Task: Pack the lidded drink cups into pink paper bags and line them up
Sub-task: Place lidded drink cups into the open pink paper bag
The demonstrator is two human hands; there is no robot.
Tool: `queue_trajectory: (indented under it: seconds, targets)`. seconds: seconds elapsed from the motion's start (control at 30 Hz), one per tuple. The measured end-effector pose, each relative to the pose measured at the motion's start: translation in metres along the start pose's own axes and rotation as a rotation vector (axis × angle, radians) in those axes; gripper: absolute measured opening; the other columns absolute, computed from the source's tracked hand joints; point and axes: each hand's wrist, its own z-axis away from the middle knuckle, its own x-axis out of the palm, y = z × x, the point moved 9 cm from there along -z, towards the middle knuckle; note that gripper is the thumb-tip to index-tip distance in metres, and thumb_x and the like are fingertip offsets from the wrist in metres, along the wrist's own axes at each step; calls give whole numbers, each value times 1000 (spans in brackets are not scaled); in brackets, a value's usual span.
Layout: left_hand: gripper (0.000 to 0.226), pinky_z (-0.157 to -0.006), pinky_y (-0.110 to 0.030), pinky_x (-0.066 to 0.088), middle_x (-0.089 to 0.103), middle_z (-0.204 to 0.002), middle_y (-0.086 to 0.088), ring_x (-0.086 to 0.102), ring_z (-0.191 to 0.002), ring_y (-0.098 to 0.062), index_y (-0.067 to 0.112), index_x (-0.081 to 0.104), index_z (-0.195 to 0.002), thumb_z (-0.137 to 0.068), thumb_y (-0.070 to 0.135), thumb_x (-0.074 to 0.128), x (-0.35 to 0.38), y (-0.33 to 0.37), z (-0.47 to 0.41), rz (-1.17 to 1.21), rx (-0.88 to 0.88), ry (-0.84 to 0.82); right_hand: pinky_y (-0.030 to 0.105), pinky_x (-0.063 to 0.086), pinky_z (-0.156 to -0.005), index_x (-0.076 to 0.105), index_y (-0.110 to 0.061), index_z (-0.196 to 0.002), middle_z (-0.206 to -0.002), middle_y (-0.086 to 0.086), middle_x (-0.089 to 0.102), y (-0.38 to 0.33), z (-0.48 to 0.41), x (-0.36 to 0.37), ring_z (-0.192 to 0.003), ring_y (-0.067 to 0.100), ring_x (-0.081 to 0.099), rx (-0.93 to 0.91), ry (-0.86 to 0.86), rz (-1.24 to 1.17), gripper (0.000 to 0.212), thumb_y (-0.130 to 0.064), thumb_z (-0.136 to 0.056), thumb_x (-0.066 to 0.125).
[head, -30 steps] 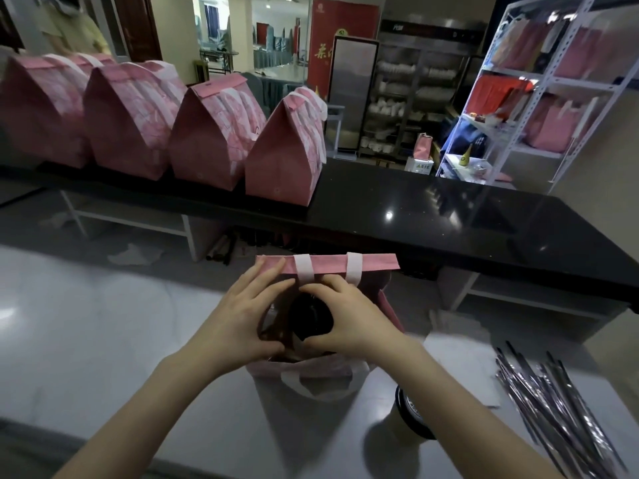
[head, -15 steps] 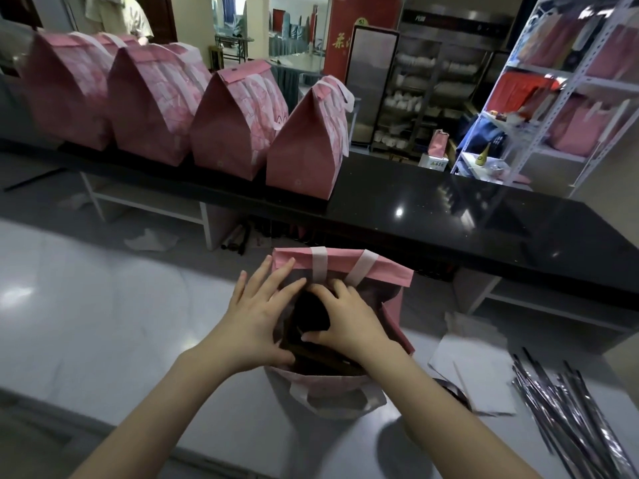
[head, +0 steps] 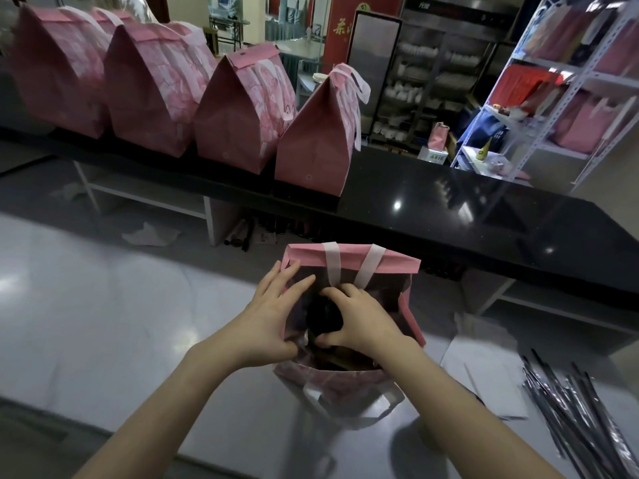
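Head view: right hand curls round the lidded cup inside the open bag; left hand, fingers nearly straight, braces its left wall to hold the mouth wide.

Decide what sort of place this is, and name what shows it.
Probably a drinks shop's packing area: closed pink bags lined on a black counter, wrapped straws on the worktop, a metal shelf rack holding more bags.

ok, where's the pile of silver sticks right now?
Head view, bottom right: the silver sticks lie on the pale counter, just right of the white paper sheets and the open pink bag.
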Motion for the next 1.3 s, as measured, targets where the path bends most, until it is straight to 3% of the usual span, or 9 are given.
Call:
queue_trajectory:
  seconds: [0.4,0.6,0.7,0.8,0.9,1.03,1.2,1.3]
  targets:
    - [107,-112,-26,14,-24,-153,27,-31,-137,4,47,0,-148,-71,16,68,0,5,-11,45,87,-89,37,47,-95,36,-27,-142,-131,2,52,5,-18,9,-116,24,51,90,-61,-15,87,-55,-69,75]
    - [105,-106,-19,17,-23,-154,25,-30,-138,3,45,2,-149,-73,19,69,2,3,-15,13,100,-72,41,47,-98,35,-27,-141,-136,0,49,11,-16,16,-120,25,51,133,-103,-88,86,-46,-69,78]
    - [91,-115,-25,14,-3,-160,16,-11,-145,-4,38,13,-151,-81,20,69,-7,-1,-20,54,52,28,41,47,-98,36,-26,-138,-135,0,48,10,-17,16,-119,24,50,132,-131,-109,85,-45,-68,79]
    - [86,-111,-18,15,12,-159,11,10,-144,-9,34,23,-149,-79,1,61,-18,-6,-23,138,3,87,39,47,-99,41,-24,-135,-135,-2,48,11,-20,8,-120,21,49,138,-141,-120,84,-47,-64,80]
    - [92,-108,-14,18,10,-159,14,12,-145,-8,36,24,-149,-74,-10,54,-24,-3,-24,178,24,53,39,46,-100,41,-26,-136,-137,-4,47,13,-19,1,-123,19,47,150,-125,-139,85,-46,-63,81]
    - [96,-111,-22,26,4,-159,17,9,-145,-7,41,19,-148,-74,-11,50,-30,8,-22,194,71,-13,38,46,-100,42,-27,-135,-135,-5,49,17,-16,-3,-122,18,48,169,-123,-147,87,-49,-61,82]
    - [97,-115,-22,22,-1,-155,25,2,-146,-3,44,13,-148,-78,-12,49,-31,18,-16,158,125,-51,35,47,-99,42,-28,-135,-135,-6,46,20,-10,-5,-122,17,47,193,-89,-155,88,-51,-60,82]
    - [95,-115,-19,18,-8,-143,40,0,-144,0,45,14,-147,-79,-11,48,-30,21,-13,161,143,-56,35,44,-103,43,-26,-136,-140,-4,39,11,-6,5,-124,19,43,160,-102,-132,88,-47,-61,83]
